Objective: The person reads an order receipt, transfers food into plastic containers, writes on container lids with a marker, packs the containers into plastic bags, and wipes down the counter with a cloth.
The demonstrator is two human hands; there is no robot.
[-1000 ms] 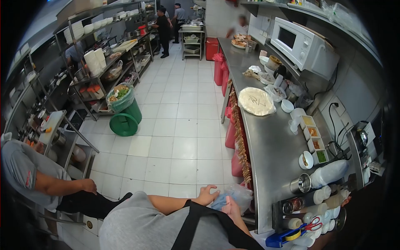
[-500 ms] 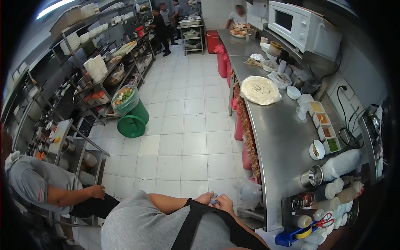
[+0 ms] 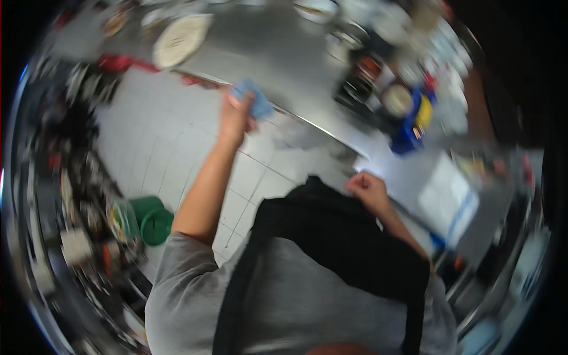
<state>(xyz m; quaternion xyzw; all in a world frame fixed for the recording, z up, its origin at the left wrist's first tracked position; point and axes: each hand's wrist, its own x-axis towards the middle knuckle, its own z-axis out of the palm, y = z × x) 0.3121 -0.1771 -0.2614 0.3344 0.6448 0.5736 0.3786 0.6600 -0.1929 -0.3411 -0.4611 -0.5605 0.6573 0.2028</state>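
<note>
My left hand (image 3: pixel 236 112) is stretched out at the edge of the steel counter (image 3: pixel 260 65), closed around a crumpled light-blue cloth (image 3: pixel 254 99). Loosely curled, my right hand (image 3: pixel 368 190) is beside the counter's near end, in front of my black apron (image 3: pixel 331 236). I see nothing between its fingers, though motion blurs them. A round, pale, wrapped item (image 3: pixel 182 41) with writing on it lies on the counter beyond my left hand.
At the counter's right are a metal pot (image 3: pixel 346 42), several bottles and jars, and a blue tape dispenser (image 3: pixel 408 133) with yellow tape. A white bag or sheet (image 3: pixel 448 198) lies right of my right hand. A green bin (image 3: pixel 155 222) stands on the tiled floor at left.
The view has swung right. My hands, together around the blue cloth before, are now apart. My left arm has reached out to the counter edge with the cloth; the right hand has let go.
</note>
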